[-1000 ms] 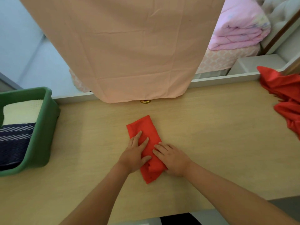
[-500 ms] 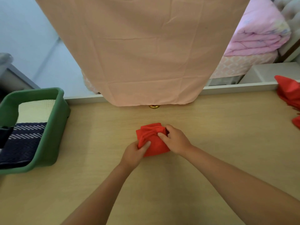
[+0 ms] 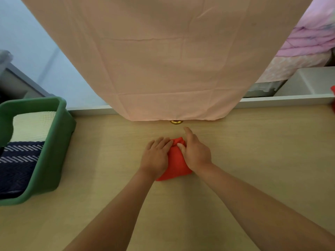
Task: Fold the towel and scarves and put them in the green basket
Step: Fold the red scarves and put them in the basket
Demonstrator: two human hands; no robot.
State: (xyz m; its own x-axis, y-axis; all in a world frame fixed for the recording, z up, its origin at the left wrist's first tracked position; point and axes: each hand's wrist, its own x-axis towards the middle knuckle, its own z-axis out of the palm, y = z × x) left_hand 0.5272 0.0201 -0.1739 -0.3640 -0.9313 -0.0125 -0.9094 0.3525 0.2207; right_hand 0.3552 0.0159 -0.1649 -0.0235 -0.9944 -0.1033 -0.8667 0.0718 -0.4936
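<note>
A pale wood-grain table (image 3: 253, 160) is seen filling the lower half of the view, edged along its far side by a narrow white ledge (image 3: 282, 101). A broad peach cloth (image 3: 163, 60) is hung over the middle, its hem reaching the table's far edge, where a small gold knob (image 3: 176, 122) is half covered. A pale blue surface (image 3: 36, 42) is shown behind on the left, with a grey piece of furniture (image 3: 14, 82) below it. On the right, a folded pink quilt (image 3: 311, 38) is laid on a bed (image 3: 290, 67), beside a white unit (image 3: 311, 80). The room is softly and dimly lit.
</note>
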